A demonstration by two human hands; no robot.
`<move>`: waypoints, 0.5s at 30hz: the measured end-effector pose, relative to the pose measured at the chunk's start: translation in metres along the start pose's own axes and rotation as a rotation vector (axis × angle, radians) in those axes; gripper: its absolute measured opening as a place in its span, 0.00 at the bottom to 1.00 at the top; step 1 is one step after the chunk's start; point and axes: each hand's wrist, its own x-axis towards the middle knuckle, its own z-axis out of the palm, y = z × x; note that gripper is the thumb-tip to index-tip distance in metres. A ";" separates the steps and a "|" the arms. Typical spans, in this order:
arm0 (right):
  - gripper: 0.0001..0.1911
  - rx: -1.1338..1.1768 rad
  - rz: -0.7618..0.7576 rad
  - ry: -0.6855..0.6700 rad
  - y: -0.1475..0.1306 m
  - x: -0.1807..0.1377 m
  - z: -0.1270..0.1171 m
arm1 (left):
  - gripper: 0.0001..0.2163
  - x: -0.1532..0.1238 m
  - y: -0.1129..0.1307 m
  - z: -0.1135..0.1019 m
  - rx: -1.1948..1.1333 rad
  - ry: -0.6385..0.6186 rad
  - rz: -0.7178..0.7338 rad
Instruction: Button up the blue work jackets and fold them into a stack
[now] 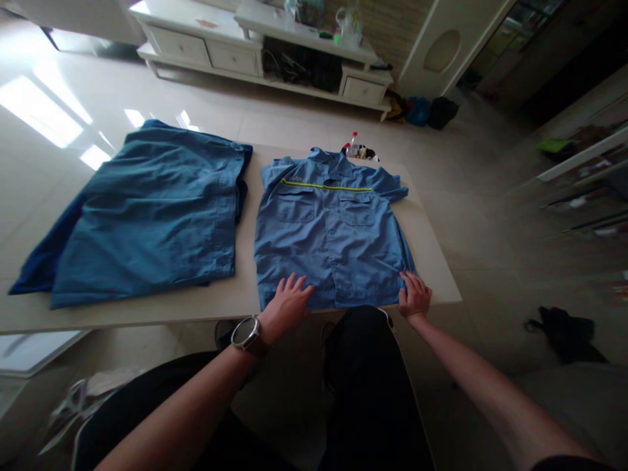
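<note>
A blue short-sleeved work shirt point(307, 242) lies front up on the table, collar away from me, with two chest pockets and a yellow stripe across the chest. My left hand point(286, 303), below a wristwatch point(245, 332), rests on the shirt's lower edge with its fingers spread. At the shirt's lower right corner, my right hand point(415, 296) has its fingers closed on the fabric. To the left lies a pile of blue garments point(157, 209), the top one lighter than the darker cloth beneath.
The pale table point(434, 261) has its near edge just in front of my knees. Small bottles point(352, 147) stand near its far edge. Across the tiled floor is a white TV cabinet point(230, 59). Bags point(419, 111) sit on the floor beside it. A dark item point(566, 333) lies at right.
</note>
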 end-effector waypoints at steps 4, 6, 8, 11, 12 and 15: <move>0.27 -0.013 0.003 0.004 -0.001 0.000 0.000 | 0.26 0.001 0.000 0.000 -0.013 -0.002 0.002; 0.27 -0.015 0.004 0.003 -0.001 0.000 -0.001 | 0.26 0.001 0.000 -0.001 -0.034 -0.014 0.008; 0.27 -0.013 0.005 0.001 -0.002 0.001 -0.001 | 0.26 0.001 0.000 -0.003 -0.065 -0.037 0.013; 0.27 -0.005 -0.002 0.007 -0.002 0.001 -0.002 | 0.25 -0.001 0.002 -0.008 -0.106 -0.062 0.008; 0.27 -0.002 -0.004 0.010 -0.002 0.001 -0.002 | 0.24 -0.001 0.003 -0.010 -0.112 -0.063 0.004; 0.28 0.000 -0.003 0.006 -0.001 0.001 -0.001 | 0.23 -0.002 0.006 -0.014 -0.109 -0.062 -0.001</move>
